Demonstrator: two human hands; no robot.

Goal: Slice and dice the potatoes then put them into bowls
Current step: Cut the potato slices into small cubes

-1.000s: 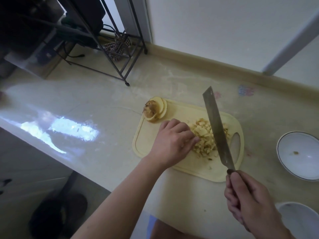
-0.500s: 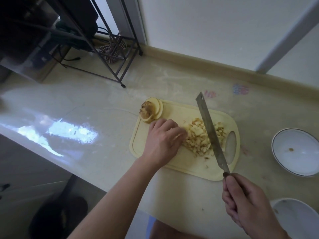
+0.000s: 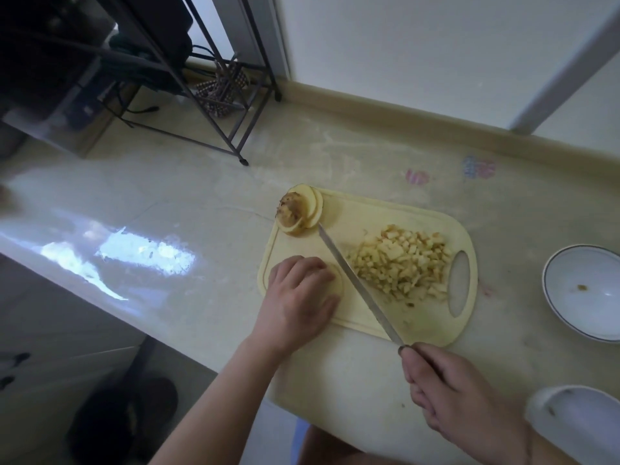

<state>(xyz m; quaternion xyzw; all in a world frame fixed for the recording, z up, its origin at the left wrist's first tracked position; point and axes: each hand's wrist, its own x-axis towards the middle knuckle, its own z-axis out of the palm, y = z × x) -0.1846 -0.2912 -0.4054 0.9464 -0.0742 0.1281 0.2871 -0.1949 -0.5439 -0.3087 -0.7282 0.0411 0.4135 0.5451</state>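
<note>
Countertop's cutting board: left hand hides slice (mostly), right hand grips knife.

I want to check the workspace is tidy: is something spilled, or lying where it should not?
Mostly tidy. A few potato bits lie apart from the diced potato pile, but on the cutting board. The white bowl holds one small brown speck.

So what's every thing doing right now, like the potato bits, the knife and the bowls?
diced potato: cut small, heaped on the cutting board
potato slices: stacked uncut at the board's far corner
potato slice: flat under the left hand
knife: gripped, blade lying across the board
left hand: pressing the slice
right hand: gripping the knife handle
cutting board: flat on the counter
upper bowl: upright, almost empty, one speck inside
lower bowl: partly out of frame
</note>
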